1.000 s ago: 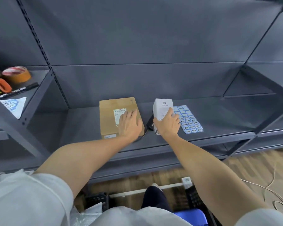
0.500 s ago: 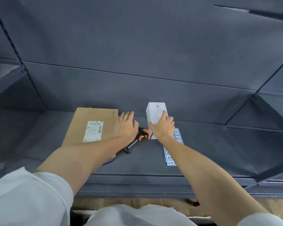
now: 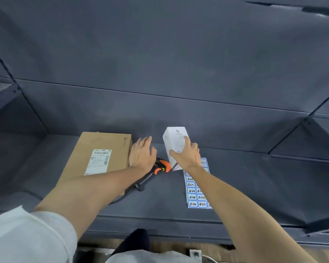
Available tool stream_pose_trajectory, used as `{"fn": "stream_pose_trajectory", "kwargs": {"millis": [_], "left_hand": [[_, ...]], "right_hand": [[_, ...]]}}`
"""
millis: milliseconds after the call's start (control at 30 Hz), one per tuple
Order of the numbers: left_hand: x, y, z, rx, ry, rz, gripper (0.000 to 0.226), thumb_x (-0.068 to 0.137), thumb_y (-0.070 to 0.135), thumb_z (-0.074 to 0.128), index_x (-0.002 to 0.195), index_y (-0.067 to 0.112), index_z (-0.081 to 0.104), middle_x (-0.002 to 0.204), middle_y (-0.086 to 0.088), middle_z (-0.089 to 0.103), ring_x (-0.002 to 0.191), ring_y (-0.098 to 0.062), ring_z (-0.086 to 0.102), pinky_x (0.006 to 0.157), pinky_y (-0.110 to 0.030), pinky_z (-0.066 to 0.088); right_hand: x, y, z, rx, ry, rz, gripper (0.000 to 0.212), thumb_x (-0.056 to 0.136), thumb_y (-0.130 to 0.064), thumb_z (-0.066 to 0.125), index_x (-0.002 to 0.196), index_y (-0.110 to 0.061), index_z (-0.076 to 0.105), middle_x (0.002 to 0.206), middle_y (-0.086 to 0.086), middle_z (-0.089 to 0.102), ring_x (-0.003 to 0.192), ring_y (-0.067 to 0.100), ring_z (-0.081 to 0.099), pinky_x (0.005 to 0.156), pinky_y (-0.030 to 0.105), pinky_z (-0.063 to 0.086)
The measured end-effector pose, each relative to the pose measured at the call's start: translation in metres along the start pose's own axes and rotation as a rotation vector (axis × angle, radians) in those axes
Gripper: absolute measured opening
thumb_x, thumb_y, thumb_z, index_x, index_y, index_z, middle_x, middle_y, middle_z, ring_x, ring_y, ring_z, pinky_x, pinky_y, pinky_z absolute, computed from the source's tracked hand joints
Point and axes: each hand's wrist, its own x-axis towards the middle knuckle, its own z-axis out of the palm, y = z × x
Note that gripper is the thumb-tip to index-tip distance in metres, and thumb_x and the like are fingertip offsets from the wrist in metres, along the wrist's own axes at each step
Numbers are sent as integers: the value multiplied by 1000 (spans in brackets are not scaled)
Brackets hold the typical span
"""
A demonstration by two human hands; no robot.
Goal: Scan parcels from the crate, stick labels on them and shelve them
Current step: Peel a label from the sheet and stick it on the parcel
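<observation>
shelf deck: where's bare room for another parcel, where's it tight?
Bare deck: the wide stretch right of the label sheet, out to the right brace, and a strip left of the brown box. Tight in the middle: left hand, scanner and white box, gripped by the right hand, sit close together.

Short white sleeves (image 3: 27, 238) — bare forearms

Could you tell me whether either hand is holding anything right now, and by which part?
The right hand grips the tall white carton round its lower front. The left hand, fingers straight, holds nothing beside the flat brown cardboard box.
</observation>
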Motion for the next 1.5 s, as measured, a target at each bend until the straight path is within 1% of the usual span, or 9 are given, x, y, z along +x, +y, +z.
{"fn": "stream_pose_trajectory", "kwargs": {"millis": [367, 600, 733, 833, 967, 1067, 1367, 1433, 1500], "left_hand": [[34, -6, 21, -129, -38, 55, 48, 102, 23, 34, 149, 13, 30, 153, -5, 33, 144, -22, 22, 118, -31, 15], [66, -21, 38, -693, 10, -64, 46, 101, 29, 39, 147, 26, 35, 152, 6, 35, 140, -10, 30, 117, -31, 22], [78, -33, 46, -958, 35, -123, 43, 98, 26, 47, 141, 30, 44, 143, 6, 47, 128, -4, 42, 111, -24, 27], [81, -39, 55, -1014, 5, -57, 36, 87, 41, 51, 122, 39, 58, 132, 10, 58, 125, -9, 50, 109, -36, 37], [76, -33, 60, -1091, -83, 46, 23, 90, 43, 48, 98, 34, 67, 95, 15, 71, 88, -2, 65, 86, -27, 46], [67, -33, 67, -1092, -74, 54, 28, 79, 53, 48, 88, 34, 67, 89, 12, 71, 81, -7, 64, 81, -26, 46], [3, -43, 73, -1110, 174, 4, 37, 98, 51, 37, 103, 19, 55, 86, 12, 57, 77, -2, 54, 63, -14, 39], [-20, -39, 69, -1144, 212, -46, 44, 97, 55, 33, 112, 17, 53, 91, 9, 58, 87, -4, 59, 72, -19, 46], [-39, -34, 65, -1242, 185, -97, 50, 96, 58, 30, 113, 16, 50, 97, 2, 62, 100, -19, 64, 88, -39, 53]], "right_hand": [[36, 10, 7, 118, -79, -22, 82, 75, -50, 64, 145, -35, 24, 135, 4, 39, 126, 25, 41, 99, 36, 40], [67, 14, 11, 372, -286, -67, 67, 66, -50, 73, 130, -43, 52, 133, -11, 52, 126, 14, 46, 97, 31, 36], [80, 26, 7, 540, -504, -110, 36, 73, -42, 68, 107, -30, 70, 107, 0, 72, 103, 22, 67, 92, 35, 44], [93, 39, 11, 731, -615, -72, 32, 73, -37, 64, 98, -17, 68, 106, 7, 71, 94, 26, 65, 81, 35, 45], [102, 54, 22, 915, -758, -34, 29, 81, -38, 57, 96, -20, 73, 106, 7, 70, 95, 24, 64, 85, 38, 46], [99, 63, 32, 921, -731, -21, 35, 81, -46, 56, 94, -19, 74, 106, 8, 70, 97, 25, 63, 89, 39, 45], [20, 91, 69, 1422, -484, -144, 65, 95, -61, 31, 126, -11, 58, 126, 13, 63, 115, 31, 62, 101, 47, 46], [-5, 95, 76, 1637, -426, -166, 67, 92, -56, 44, 130, -2, 53, 131, 18, 58, 115, 31, 61, 102, 41, 47], [-26, 94, 80, 1768, -395, -197, 69, 88, -52, 56, 134, -1, 50, 133, 21, 55, 116, 32, 60, 103, 40, 46]]}}
